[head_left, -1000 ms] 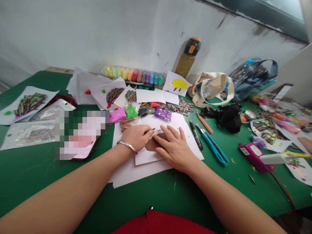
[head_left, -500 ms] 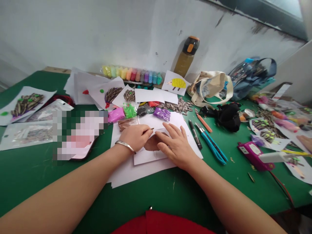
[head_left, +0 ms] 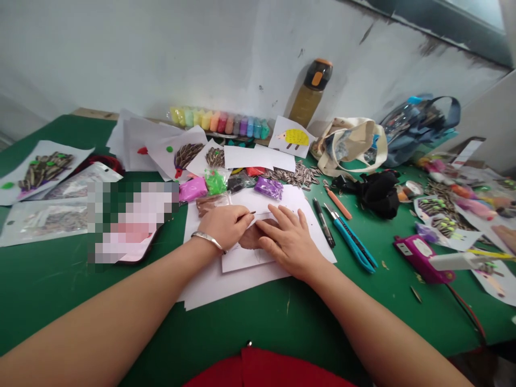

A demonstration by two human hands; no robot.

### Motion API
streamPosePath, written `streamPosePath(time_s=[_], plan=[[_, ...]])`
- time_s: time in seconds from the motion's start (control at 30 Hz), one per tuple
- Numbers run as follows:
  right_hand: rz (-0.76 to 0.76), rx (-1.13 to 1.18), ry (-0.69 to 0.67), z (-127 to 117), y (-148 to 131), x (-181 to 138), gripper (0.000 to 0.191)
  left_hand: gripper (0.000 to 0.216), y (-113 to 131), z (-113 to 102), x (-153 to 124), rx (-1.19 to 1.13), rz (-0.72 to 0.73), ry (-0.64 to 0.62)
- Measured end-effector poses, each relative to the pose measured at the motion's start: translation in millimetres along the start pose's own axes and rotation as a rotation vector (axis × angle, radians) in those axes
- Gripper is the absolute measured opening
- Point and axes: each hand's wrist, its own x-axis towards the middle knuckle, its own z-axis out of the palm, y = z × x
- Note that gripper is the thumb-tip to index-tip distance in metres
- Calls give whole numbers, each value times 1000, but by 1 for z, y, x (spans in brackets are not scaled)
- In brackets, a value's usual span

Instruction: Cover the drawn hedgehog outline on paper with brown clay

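My left hand point(head_left: 226, 224), a silver bangle on its wrist, is curled shut around a thin dark stick whose tip pokes out to the right. My right hand point(head_left: 287, 240) lies flat with fingers spread on a patch of brown clay point(head_left: 250, 238) that is pressed onto a small white sheet point(head_left: 242, 259). The two hands touch over the clay. Larger white paper point(head_left: 209, 287) lies under the small sheet on the green table point(head_left: 48, 285).
Small bags of coloured clay point(head_left: 269, 187) and a heap of sunflower seeds point(head_left: 298, 174) lie just beyond the hands. Pens and a blue cutter point(head_left: 350, 242) lie to the right, then a purple glue gun point(head_left: 423, 258). Seed pictures point(head_left: 44, 169), a bottle point(head_left: 311, 91) and bags point(head_left: 350, 142) stand further off.
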Motion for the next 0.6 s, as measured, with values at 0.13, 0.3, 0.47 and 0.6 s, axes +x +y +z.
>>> streamPosePath(time_s=[0.13,0.3,0.47,0.6], plan=[[-3,13,-2,1,2,1,48,39,0,0,0,0,-1,2],[42,10,62,1,11,-2,50,39,0,1,-1,-9,0,4],[2,-38,-12,-3,9,-4,50,40,0,1,-1,3,-10,7],[13,-42,-7,-5,6,-5,50,39,0,0,-1,-1,-7,9]])
